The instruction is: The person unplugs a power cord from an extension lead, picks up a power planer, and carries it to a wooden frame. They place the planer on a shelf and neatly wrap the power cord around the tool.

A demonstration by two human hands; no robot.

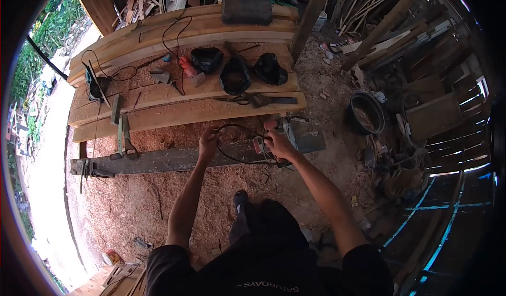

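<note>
We are gathering the black power cord [232,153], left hand [208,140] pinching it, right hand [279,146] gripping the red-and-grey electric saw [292,138] on the grey beam's [158,161] right end; next, we judge, looping the slack.

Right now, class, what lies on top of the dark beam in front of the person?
On the dark beam rest a power tool and its looped black cable. The right hand covers part of the tool; sawdust hides the beam's underside.

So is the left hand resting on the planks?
No, the left hand is raised, pinching a black cable above the sawdust, short of the planks.
</note>
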